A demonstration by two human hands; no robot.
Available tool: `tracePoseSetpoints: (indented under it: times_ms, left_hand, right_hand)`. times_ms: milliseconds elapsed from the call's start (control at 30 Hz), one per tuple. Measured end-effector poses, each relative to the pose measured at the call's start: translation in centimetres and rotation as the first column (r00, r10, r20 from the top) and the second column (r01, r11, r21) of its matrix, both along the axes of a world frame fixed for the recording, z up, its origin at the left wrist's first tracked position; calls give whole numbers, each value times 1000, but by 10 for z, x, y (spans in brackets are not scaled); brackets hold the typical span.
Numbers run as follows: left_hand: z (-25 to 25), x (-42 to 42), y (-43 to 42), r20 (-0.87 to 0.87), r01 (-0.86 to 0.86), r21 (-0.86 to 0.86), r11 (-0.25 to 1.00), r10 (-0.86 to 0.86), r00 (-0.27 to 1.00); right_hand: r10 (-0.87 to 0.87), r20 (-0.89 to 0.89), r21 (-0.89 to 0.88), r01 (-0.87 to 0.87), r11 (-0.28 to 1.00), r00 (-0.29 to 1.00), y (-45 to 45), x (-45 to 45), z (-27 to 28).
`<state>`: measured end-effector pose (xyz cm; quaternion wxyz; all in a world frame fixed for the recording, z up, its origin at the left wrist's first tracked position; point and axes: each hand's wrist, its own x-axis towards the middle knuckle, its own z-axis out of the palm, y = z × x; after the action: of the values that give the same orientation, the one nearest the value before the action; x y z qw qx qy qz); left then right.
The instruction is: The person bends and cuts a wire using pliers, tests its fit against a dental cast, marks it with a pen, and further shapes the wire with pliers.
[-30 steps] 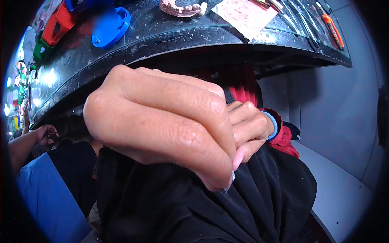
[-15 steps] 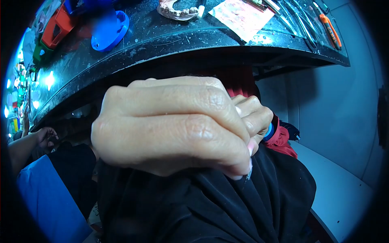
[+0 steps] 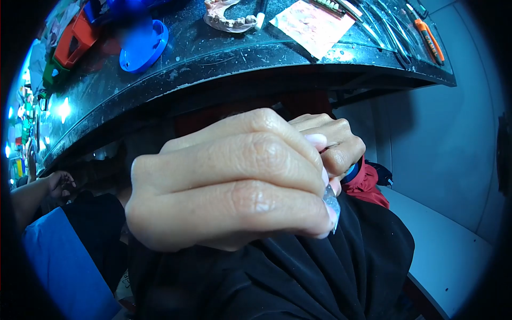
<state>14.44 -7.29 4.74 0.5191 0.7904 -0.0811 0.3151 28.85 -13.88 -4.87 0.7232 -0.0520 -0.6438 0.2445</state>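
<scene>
My left hand [image 3: 229, 186] fills the middle of the view, back of the hand toward me, fingers curled and closed. At its fingertips a small clear, glassy-looking piece [image 3: 332, 202] sticks out, pinched. Just behind it, on the right, is my right hand [image 3: 330, 141], with a red sleeve [image 3: 368, 186] and a blue band at the wrist. Its fingers are bent and closed against the left fingertips. A thin dark line shows by its index finger, but what it grips is mostly hidden. Both hands are above dark cloth [image 3: 298, 272] on my lap.
The dark bench [image 3: 213, 64] curves across the top. On it are a dental cast [image 3: 228, 22], stained paper [image 3: 309, 29], thin metal tools [image 3: 392, 34], an orange-handled tool [image 3: 429, 40], a blue round lid [image 3: 141, 50] and a red plastic holder [image 3: 74, 40]. Another person's arm [image 3: 37, 189] is at left.
My left hand has tilted and shifted slightly down and right, and more of the clear piece shows. The right hand has turned a little; its thumb side is more visible.
</scene>
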Motion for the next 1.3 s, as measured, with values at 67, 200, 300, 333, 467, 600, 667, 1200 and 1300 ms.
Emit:
tracePoseSetpoints:
  times_ms: [67, 200, 300, 333, 467, 600, 667, 1200, 1300]
  left_hand:
    - [-5, 3, -2, 36, -15, -24, 1000, 15, 999]
    - [-4, 6, -2, 55, -15, -40, 999, 18, 998]
    - [-6, 8, 3, 75, -35, -2, 999, 35, 997]
    - [-6, 8, 6, 77, -47, 26, 999, 45, 996]
    - [-7, 4, 17, 65, -119, 106, 987, 112, 992]
    - [-12, 6, 19, 110, -188, 48, 981, 181, 977]
    - [-14, 9, 20, 140, -186, 7, 983, 183, 973]
    - [-23, 13, 26, 30, -77, -10, 997, 78, 997]
    - [-22, 15, 24, -44, -76, 18, 997, 77, 996]
  right_hand:
    - [-17, 27, 6, 17, 1000, 999, 0, 4, -2]
    - [-38, 83, 21, 37, 999, 996, 0, 12, 1]
    - [-61, 115, -67, 69, 995, 991, -4, 14, -1]
    - [-67, 148, -111, 84, 990, 987, -5, 16, 1]
    - [-165, 439, -244, 294, 924, 883, -21, 45, 15]
    - [-601, 447, -125, 712, 691, 663, -41, 87, 30]
    - [-775, 602, -97, 981, 168, 192, -51, 116, 48]
    - [-798, 553, 209, 886, 413, 241, -23, 119, 71]
    - [-612, 678, 146, 741, 655, 408, -27, 64, 80]
